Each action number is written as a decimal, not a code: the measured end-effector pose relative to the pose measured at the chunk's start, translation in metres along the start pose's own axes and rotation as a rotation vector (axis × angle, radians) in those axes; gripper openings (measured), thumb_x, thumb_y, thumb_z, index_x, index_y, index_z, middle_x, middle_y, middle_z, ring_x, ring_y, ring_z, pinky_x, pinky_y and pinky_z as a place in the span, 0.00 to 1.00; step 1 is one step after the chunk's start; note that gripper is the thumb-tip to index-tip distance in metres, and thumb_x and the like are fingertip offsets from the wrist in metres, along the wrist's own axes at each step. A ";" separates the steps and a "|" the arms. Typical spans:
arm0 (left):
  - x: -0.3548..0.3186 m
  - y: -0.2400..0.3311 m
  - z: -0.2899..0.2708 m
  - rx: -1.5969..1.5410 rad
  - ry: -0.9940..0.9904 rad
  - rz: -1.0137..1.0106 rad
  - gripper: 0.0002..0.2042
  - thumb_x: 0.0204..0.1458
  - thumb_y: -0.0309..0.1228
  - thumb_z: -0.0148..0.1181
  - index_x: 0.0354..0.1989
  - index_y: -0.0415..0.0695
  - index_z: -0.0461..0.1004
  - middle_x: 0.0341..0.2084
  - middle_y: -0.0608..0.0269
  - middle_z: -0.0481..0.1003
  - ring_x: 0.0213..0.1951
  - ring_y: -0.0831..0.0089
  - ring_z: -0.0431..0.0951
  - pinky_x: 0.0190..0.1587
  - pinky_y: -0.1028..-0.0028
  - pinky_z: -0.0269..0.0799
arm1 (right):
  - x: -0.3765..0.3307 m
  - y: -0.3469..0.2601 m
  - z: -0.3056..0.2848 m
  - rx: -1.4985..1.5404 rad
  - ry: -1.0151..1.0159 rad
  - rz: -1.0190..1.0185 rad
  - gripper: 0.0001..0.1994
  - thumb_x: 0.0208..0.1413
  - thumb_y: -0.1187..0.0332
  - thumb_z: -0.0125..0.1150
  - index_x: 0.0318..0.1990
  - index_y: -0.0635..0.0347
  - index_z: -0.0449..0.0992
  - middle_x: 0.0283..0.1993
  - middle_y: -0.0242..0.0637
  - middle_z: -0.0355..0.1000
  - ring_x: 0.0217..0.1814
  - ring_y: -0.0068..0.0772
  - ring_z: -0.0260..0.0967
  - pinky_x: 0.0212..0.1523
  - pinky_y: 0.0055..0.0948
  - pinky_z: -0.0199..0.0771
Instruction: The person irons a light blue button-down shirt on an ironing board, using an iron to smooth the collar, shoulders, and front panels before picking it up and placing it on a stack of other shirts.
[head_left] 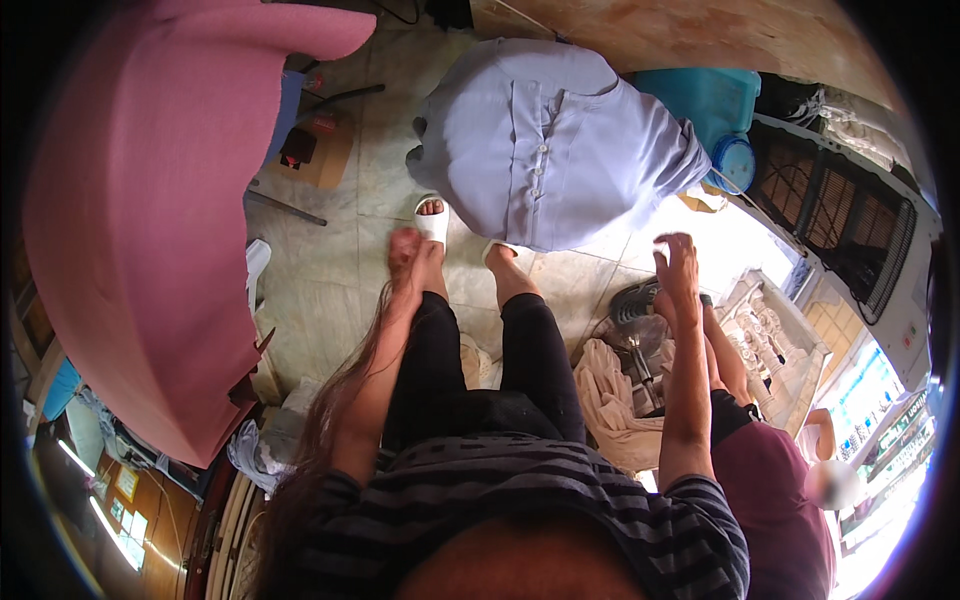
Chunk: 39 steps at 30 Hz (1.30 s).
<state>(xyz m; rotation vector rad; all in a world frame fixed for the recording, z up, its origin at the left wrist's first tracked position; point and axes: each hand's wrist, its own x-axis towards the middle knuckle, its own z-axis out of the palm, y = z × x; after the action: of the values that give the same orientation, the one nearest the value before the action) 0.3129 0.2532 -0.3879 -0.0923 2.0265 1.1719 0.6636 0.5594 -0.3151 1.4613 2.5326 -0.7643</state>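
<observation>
Striped top [560, 500] nearest my lens. Both hands empty: left hand [405, 250] blurred, fingers probably loosely closed; right hand [680, 265] spread open. Shirt [545, 140] ahead between them, left hand nearer, buttons running near-vertical.

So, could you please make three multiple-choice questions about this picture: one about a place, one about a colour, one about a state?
1. Where is the lavender buttoned shirt?
A. ahead of both hands, above the floor
B. folded on the floor
C. under the pink fabric

2. What colour is the large fabric on the person's left?
A. green
B. pink
C. white

3. How is the right hand?
A. closed around a bottle
B. gripping the shirt
C. open, fingers spread, holding nothing

Answers: 1 A, the shirt hangs beyond the left hand and the right hand. 2 B, it is plainly pink. 3 C, the fingers are apart with nothing between them.
</observation>
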 end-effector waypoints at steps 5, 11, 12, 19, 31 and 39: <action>-0.066 0.042 0.084 -0.296 -0.417 -0.337 0.28 0.53 0.47 0.68 0.54 0.42 0.66 0.43 0.64 0.74 0.45 0.75 0.77 0.44 0.76 0.69 | 0.103 -0.108 -0.016 0.305 0.171 -0.210 0.14 0.50 0.74 0.65 0.46 0.58 0.77 0.48 0.42 0.73 0.53 0.51 0.69 0.54 0.42 0.69; -0.051 0.025 0.108 -0.430 -0.323 -0.393 0.18 0.57 0.35 0.65 0.47 0.42 0.64 0.42 0.60 0.75 0.39 0.72 0.79 0.44 0.72 0.75 | 0.186 -0.148 0.009 0.061 0.298 -0.432 0.19 0.52 0.67 0.66 0.53 0.50 0.76 0.53 0.35 0.72 0.54 0.47 0.67 0.55 0.43 0.68; -0.050 0.024 0.109 -0.439 -0.319 -0.384 0.17 0.57 0.33 0.65 0.47 0.42 0.63 0.41 0.60 0.75 0.38 0.71 0.80 0.44 0.71 0.76 | 0.195 -0.147 0.014 0.047 0.261 -0.428 0.18 0.52 0.66 0.66 0.52 0.49 0.76 0.53 0.35 0.72 0.54 0.47 0.67 0.54 0.44 0.68; -0.056 0.022 0.124 -0.444 -0.168 -0.323 0.21 0.54 0.24 0.65 0.50 0.42 0.58 0.35 0.58 0.73 0.34 0.69 0.80 0.37 0.72 0.78 | 0.221 -0.146 0.030 0.065 0.186 -0.388 0.08 0.51 0.67 0.64 0.39 0.50 0.79 0.43 0.37 0.73 0.48 0.48 0.69 0.47 0.46 0.71; -0.054 0.022 0.121 -0.402 -0.179 -0.335 0.24 0.54 0.19 0.61 0.54 0.39 0.54 0.37 0.55 0.72 0.36 0.65 0.80 0.40 0.71 0.82 | 0.232 -0.178 0.046 0.335 0.178 -0.419 0.06 0.53 0.71 0.60 0.39 0.54 0.78 0.38 0.44 0.74 0.40 0.53 0.73 0.42 0.45 0.74; -0.050 0.011 0.129 -0.455 -0.134 -0.319 0.25 0.52 0.20 0.63 0.53 0.39 0.55 0.33 0.57 0.75 0.32 0.67 0.82 0.35 0.72 0.81 | 0.245 -0.183 0.048 0.284 0.195 -0.447 0.05 0.52 0.67 0.64 0.36 0.54 0.80 0.35 0.42 0.74 0.39 0.49 0.74 0.41 0.41 0.74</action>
<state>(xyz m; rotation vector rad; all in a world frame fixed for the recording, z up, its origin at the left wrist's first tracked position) 0.4189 0.3421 -0.3826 -0.5272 1.5295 1.3653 0.3740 0.6525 -0.3744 1.0829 3.0575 -1.1341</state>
